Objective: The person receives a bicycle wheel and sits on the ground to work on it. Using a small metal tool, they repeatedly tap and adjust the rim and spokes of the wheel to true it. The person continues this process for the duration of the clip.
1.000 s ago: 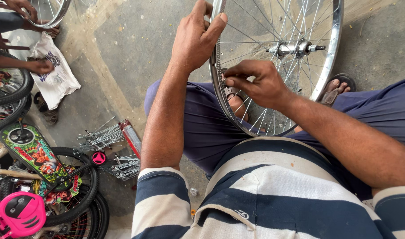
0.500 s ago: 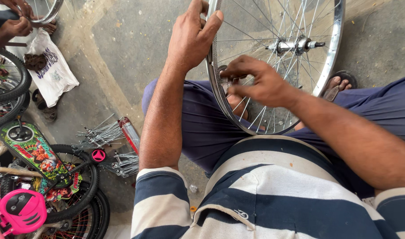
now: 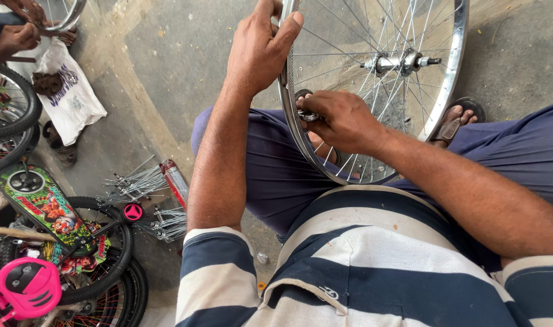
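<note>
**Wheel Rim Held at the Lap, Right Hand Shifting Along the Rim**

Moving leftward along the inner edge of the rim since the earlier frames, the right hand (image 3: 343, 121) is now sitting at the lower left arc of the shiny chrome spoked bicycle wheel (image 3: 452, 66), where before it was resting nearer the bottom centre. Its fingers are closing together on a small dark metal tool (image 3: 307, 115) pressed against the rim where the spokes meet it; what kind of tool it is cannot be told at this size. This shift suggests that the work is passing from one spoke position to the next one around the rim.

The left hand (image 3: 258, 51) is holding its place at the upper left of the rim, fingers and thumb clamping over the edge and steadying the wheel. The wheel is standing upright over the person's lap, between the knees in dark blue trousers, with the silver hub and axle (image 3: 400, 60) near the top of the view.

On the concrete floor (image 3: 167, 72) to the left, loose bundles of silver spokes (image 3: 137, 181) are lying beside a small red and white box (image 3: 175, 181). Another person's hands (image 3: 19, 33) at the upper left are working on a second rim, slightly lower than before.
</note>
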